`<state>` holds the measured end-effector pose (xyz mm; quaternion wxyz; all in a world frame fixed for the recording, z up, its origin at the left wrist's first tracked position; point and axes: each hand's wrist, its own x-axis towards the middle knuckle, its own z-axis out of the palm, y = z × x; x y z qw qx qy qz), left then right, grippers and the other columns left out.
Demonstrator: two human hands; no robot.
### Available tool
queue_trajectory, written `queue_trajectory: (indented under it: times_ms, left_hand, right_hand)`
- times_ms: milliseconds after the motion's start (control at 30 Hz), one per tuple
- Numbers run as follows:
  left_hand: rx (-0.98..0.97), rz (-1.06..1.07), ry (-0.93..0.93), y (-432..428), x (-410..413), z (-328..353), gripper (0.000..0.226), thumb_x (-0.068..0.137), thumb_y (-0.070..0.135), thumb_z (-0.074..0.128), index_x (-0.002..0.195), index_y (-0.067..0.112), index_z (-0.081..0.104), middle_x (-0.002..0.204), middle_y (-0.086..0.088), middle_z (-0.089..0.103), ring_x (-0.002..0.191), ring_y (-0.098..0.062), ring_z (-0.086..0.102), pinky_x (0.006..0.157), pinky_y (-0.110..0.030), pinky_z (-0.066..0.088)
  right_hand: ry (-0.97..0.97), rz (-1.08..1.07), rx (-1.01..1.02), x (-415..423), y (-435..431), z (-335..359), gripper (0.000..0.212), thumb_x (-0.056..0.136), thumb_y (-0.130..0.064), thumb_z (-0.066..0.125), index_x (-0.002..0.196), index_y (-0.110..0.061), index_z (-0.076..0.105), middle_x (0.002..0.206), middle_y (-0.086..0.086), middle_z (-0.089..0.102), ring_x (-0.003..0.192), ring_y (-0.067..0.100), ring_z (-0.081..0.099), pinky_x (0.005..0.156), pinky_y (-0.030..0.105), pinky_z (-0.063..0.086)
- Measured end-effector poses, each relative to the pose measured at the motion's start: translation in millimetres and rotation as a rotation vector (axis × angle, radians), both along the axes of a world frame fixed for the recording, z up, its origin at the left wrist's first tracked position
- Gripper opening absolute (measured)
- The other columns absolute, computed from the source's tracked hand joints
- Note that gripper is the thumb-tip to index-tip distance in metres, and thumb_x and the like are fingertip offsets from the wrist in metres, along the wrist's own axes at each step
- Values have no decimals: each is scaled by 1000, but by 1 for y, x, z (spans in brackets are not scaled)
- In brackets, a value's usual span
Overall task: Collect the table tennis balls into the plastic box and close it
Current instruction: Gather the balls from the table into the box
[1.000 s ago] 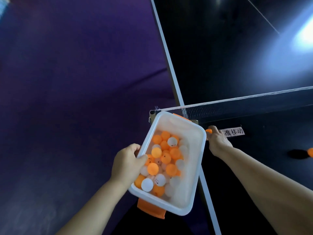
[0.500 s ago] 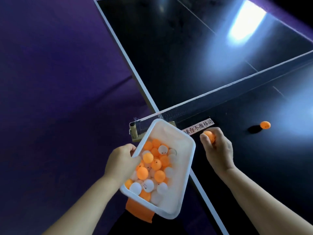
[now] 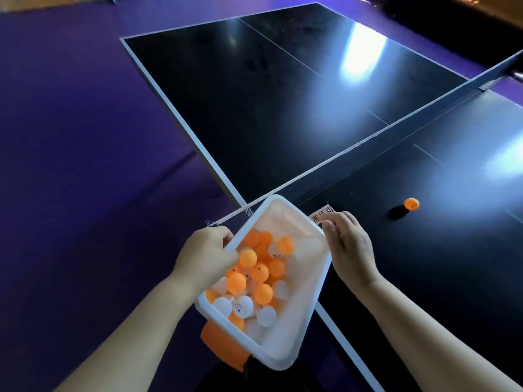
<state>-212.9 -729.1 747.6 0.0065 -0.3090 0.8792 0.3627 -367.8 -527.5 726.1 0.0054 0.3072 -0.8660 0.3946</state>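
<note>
Here, the left hand (image 3: 208, 254) grips a translucent rectangular box (image 3: 297, 332).

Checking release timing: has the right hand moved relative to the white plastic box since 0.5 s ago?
Yes. The right hand has moved left to the far right rim of the white plastic box, and the small orange ball it pinched is no longer visible in its fingers.

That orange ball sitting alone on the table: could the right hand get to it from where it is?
Probably yes: the right hand looks empty, and only bare table lies between it and the ball.

Glossy table (image 3: 254, 108) — translucent plastic box (image 3: 308, 312)
</note>
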Motion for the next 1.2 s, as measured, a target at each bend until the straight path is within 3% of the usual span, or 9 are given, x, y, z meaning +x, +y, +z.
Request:
queue_trajectory:
  times_ms: [133, 233, 367, 467, 600, 700, 900, 1067, 1200]
  left_hand:
    - [53, 24, 78, 4, -31, 8, 6, 74, 16, 64, 71, 20, 62, 60, 1, 62, 51, -11, 52, 46, -27, 40]
    - [89, 27, 86, 15, -63, 4, 3, 77, 17, 65, 77, 20, 64, 62, 4, 62, 53, -7, 54, 44, -17, 38]
    - [146, 63, 103, 39, -108, -7, 3, 79, 15, 64, 79, 18, 65, 66, 3, 66, 57, -9, 60, 48, -22, 46]
    - [166, 74, 113, 57, -144, -13, 3, 78, 14, 65, 77, 17, 64, 62, 5, 64, 52, -6, 57, 47, -18, 41]
    - [217, 101, 119, 76, -189, -22, 4, 76, 15, 66, 74, 18, 64, 63, 0, 67, 59, -18, 64, 55, -39, 54]
    - [224, 119, 116, 88, -214, -30, 4, 77, 17, 65, 76, 21, 65, 66, 0, 68, 63, -18, 66, 58, -41, 56]
    - [203, 184, 72, 101, -238, -43, 6, 78, 18, 66, 80, 23, 66, 70, 2, 70, 65, -16, 66, 61, -38, 57]
    - [191, 203, 44, 109, -241, -48, 6, 79, 16, 67, 81, 22, 65, 70, 2, 70, 66, -17, 66, 60, -37, 56]
    - [185, 193, 49, 114, -231, -44, 7, 79, 17, 67, 79, 23, 64, 69, 1, 69, 64, -18, 65, 60, -40, 56]
  right_hand:
    - [-11, -110, -3, -37, 22, -13, 12, 91, -17, 52, 94, -17, 64, 91, -8, 58, 76, 11, 55, 72, 31, 46]
    - [-75, -229, -46, -72, 38, -23, 16, 87, -3, 57, 88, -16, 66, 91, -3, 60, 76, 8, 56, 74, 27, 46]
    - [-178, -509, -228, -132, 66, -34, 23, 86, 4, 52, 91, -12, 67, 94, 2, 59, 82, 3, 55, 83, 27, 44]
    - [-257, -616, -88, -183, 93, -50, 26, 87, 0, 49, 101, -12, 67, 107, 4, 56, 94, 18, 54, 85, 24, 37]
    - [-242, -626, 92, -242, 120, -68, 29, 85, -1, 49, 103, -15, 66, 115, 7, 54, 109, 25, 52, 86, 27, 38]
    - [-237, -600, 223, -277, 128, -77, 32, 86, -3, 48, 110, -16, 64, 125, 6, 49, 119, 22, 40, 87, 28, 35]
    - [-384, -378, 682, -319, 133, -103, 60, 88, -1, 44, 140, -30, 36, 156, -1, 13, 138, 23, 20, 97, 43, 40]
    - [-470, -392, 720, -305, 144, -121, 56, 86, 3, 41, 133, -28, 46, 140, 5, 32, 123, 26, 34, 76, 35, 41]
    - [-398, -476, 353, -277, 146, -106, 32, 90, -22, 55, 121, -18, 53, 121, 8, 51, 95, 25, 50, 77, 31, 39]
